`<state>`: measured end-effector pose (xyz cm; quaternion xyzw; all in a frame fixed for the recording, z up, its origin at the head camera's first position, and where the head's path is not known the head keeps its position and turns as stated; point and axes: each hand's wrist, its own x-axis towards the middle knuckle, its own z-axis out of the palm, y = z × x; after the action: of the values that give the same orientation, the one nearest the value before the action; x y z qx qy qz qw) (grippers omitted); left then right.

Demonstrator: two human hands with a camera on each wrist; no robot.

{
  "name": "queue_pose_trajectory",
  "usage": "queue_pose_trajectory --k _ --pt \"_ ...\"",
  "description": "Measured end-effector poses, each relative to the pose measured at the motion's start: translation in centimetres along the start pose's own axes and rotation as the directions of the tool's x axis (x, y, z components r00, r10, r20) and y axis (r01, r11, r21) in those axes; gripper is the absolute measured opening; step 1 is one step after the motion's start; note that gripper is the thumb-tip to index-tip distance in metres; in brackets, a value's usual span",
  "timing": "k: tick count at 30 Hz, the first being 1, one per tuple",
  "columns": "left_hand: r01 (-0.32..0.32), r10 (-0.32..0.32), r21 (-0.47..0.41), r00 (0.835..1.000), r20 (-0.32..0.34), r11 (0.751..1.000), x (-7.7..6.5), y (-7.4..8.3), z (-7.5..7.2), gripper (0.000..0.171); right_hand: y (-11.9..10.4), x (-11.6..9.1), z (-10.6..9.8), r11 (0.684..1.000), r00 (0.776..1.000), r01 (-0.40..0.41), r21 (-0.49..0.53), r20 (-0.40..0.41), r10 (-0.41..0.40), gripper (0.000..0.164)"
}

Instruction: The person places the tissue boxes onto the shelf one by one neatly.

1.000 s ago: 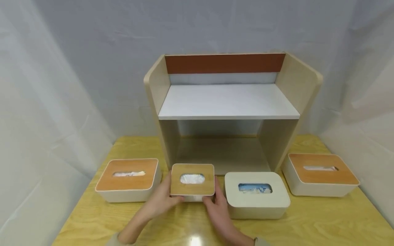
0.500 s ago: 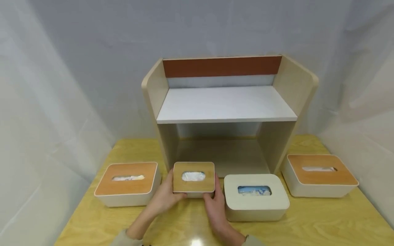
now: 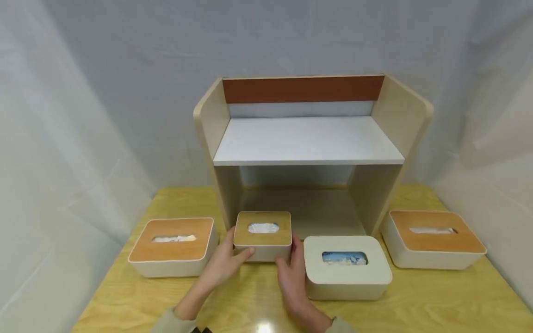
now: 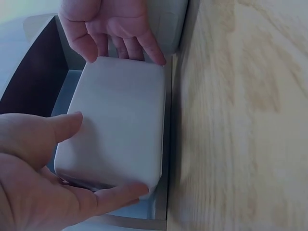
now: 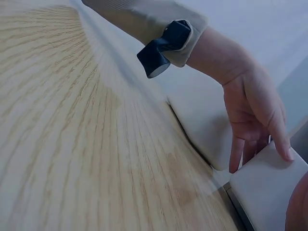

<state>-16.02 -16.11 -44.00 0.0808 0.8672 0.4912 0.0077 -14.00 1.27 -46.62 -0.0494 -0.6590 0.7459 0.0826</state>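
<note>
Both hands hold a small tissue box (image 3: 270,253) with a bamboo-coloured lid and pale walls, at the front of the shelf unit's lower opening. My left hand (image 3: 220,263) grips its left side, thumb against the front wall. My right hand (image 3: 293,277) holds the right side, its fingers partly hidden beside the box. In the left wrist view, the pale tissue box (image 4: 118,120) lies between my left hand (image 4: 33,173) and my right hand (image 4: 115,24). The right wrist view shows my left hand (image 5: 255,106) at a corner of the tissue box (image 5: 269,183).
The wooden shelf unit (image 3: 308,138) with a white upper board stands behind. Left is an orange-lidded tissue box (image 3: 179,268); right are a cream tissue box (image 3: 347,290) and another orange-lidded tissue box (image 3: 437,260). All stand on the wooden table (image 3: 250,310).
The small tissue box has moved back toward the lower opening, both hands staying on it. More of its front wall now shows below the lid. The other boxes stay in place.
</note>
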Motion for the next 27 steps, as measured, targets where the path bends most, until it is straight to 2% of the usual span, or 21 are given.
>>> queue_pose_trajectory --k 4,7,11,15,20,23,27 --pt "0.019 -0.019 -0.001 1.000 -0.008 1.000 0.1 0.1 0.0 0.085 0.0 -0.1 0.0 1.000 1.000 0.009 -0.006 0.012 -0.009 0.078" --pt "0.018 -0.018 -0.032 1.000 -0.012 0.999 0.1 0.2 0.1 0.082 0.0 -0.3 0.0 0.999 1.000 0.010 -0.032 0.026 -0.009 0.080" --pt "0.026 -0.026 -0.083 1.000 0.000 0.996 0.2 0.4 0.2 0.080 0.0 -0.3 0.1 1.000 0.999 0.016 -0.019 0.038 -0.015 0.084" --pt "0.057 -0.057 -0.056 0.998 -0.003 0.997 0.1 0.7 0.2 0.081 0.0 -0.3 0.3 0.999 0.998 0.027 0.020 0.059 -0.029 0.083" --pt "0.078 -0.078 -0.026 0.997 -0.001 0.997 -0.2 1.1 0.0 0.081 -0.3 -0.2 0.1 0.994 0.997 0.049 -0.094 0.066 -0.043 0.088" --pt "0.076 -0.075 -0.092 0.997 0.012 0.993 -0.3 1.4 -0.1 0.080 -0.7 -0.1 -0.1 0.986 0.997 0.047 -0.158 0.074 -0.036 0.092" --pt "0.081 -0.076 -0.198 0.997 0.033 0.977 -0.3 1.3 -0.1 0.077 -0.9 0.2 -0.2 0.982 0.996 0.012 -0.191 0.091 0.005 0.095"
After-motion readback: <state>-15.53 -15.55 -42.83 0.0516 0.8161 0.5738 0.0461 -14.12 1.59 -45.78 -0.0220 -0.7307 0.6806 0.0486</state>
